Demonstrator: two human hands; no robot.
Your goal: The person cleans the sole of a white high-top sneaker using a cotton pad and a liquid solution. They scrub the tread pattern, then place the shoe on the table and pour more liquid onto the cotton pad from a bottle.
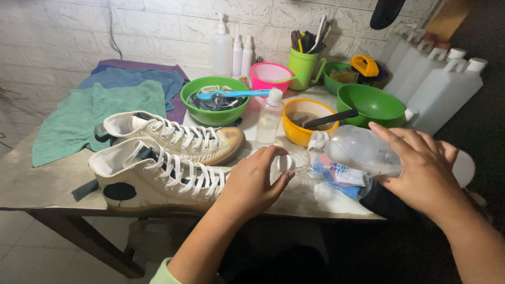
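The clear plastic bottle (357, 150) lies tipped on its side, just right of the yellow bowl (307, 121), above the bench (42, 181), with the right hand (423, 168) clamped round its body — neck pointing left, open mouth toward the small glass dish (300, 160) in front of the yellow bowl. It looks light and thin-walled, so I'd judge it will dent under a hard squeeze and may be slick; the mid-body grip seems the sound one. The left hand (252, 184), left of that dish, pinches the small white cap (285, 163) between thumb and fingertips — tiny, rigid, easy to fumble. How much liquid the bottle holds is hard to make out. The right palm hides the bottle's base, and a blue-and-white packet (336, 176) under it is only partly visible.
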